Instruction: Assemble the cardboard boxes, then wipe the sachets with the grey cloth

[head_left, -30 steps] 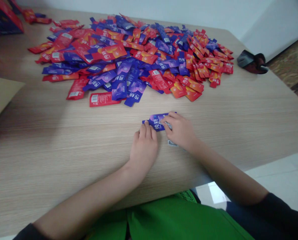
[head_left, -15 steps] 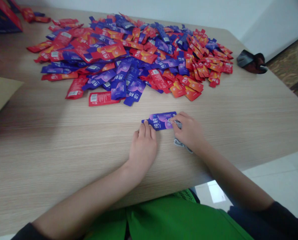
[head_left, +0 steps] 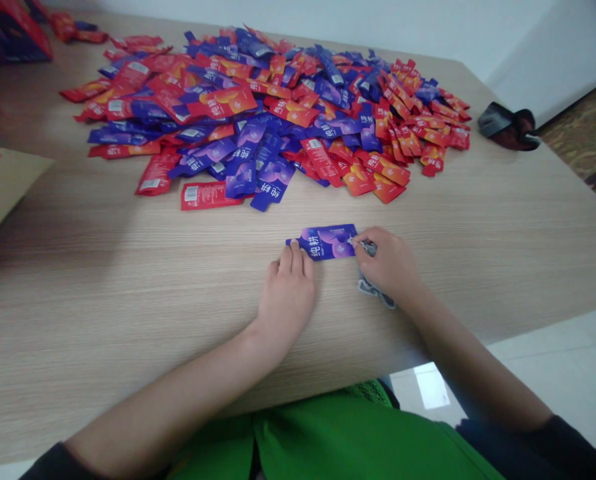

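Observation:
A purple sachet (head_left: 332,241) with a narrow neck lies flat on the table, printed side up. The fingers of my left hand (head_left: 288,290) hold its neck down at the left end. My right hand (head_left: 391,263) is closed around a crumpled grey cloth (head_left: 377,293), part of which hangs out below the palm. A pinched bit of that cloth is at the sachet's right end; whether it touches the sachet, I cannot tell.
Behind the hands spreads a large pile of red and purple sachets (head_left: 278,113). A dark, shiny crumpled object (head_left: 508,127) sits near the right edge. On the left are a cardboard flap (head_left: 8,187) and a red and purple box (head_left: 15,37).
My right hand with the cloth has moved right along the sachet, from over its printed face to its right end. My left hand keeps its hold on the neck.

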`<action>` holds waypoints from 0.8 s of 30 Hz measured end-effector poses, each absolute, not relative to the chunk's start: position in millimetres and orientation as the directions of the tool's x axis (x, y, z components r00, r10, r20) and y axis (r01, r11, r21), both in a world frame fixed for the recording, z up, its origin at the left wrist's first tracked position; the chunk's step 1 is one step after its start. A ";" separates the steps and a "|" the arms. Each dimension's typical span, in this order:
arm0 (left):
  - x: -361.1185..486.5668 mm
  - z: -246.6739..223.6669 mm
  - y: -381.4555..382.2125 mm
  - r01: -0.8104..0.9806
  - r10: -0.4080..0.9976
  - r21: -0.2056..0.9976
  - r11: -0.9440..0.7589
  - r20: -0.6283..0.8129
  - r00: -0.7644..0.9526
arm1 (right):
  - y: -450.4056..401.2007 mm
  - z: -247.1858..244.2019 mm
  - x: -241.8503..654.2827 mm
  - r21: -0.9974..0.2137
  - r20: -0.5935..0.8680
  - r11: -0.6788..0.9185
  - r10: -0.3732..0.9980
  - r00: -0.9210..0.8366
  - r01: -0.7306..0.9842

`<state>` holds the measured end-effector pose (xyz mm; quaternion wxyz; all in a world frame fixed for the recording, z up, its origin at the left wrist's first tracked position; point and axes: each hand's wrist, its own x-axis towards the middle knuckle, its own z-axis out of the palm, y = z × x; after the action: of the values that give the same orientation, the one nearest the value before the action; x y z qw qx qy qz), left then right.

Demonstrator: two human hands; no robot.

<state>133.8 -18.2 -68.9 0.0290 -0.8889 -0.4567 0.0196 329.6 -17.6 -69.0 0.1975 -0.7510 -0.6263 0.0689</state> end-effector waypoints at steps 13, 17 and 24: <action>124.9 -67.0 -12.1 0.801 0.801 -0.008 -0.599 0.013 0.599 | -16.0 -70.3 340.1 -0.401 0.097 -0.184 0.966 0.242 0.897; 121.5 -67.7 -10.2 0.786 0.786 -0.022 -0.618 0.024 0.618 | -15.2 -67.8 348.4 -0.401 0.067 -0.187 0.970 0.232 0.897; 119.0 -69.8 -8.7 0.759 0.759 -0.038 -0.650 0.021 0.651 | -13.2 -47.2 336.6 -0.479 0.288 0.042 0.951 0.111 0.877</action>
<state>119.0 -8.7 -69.8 0.0217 -0.9082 -0.4179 -0.0013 336.6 -13.2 -47.2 0.2848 -0.6889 -0.6634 0.0651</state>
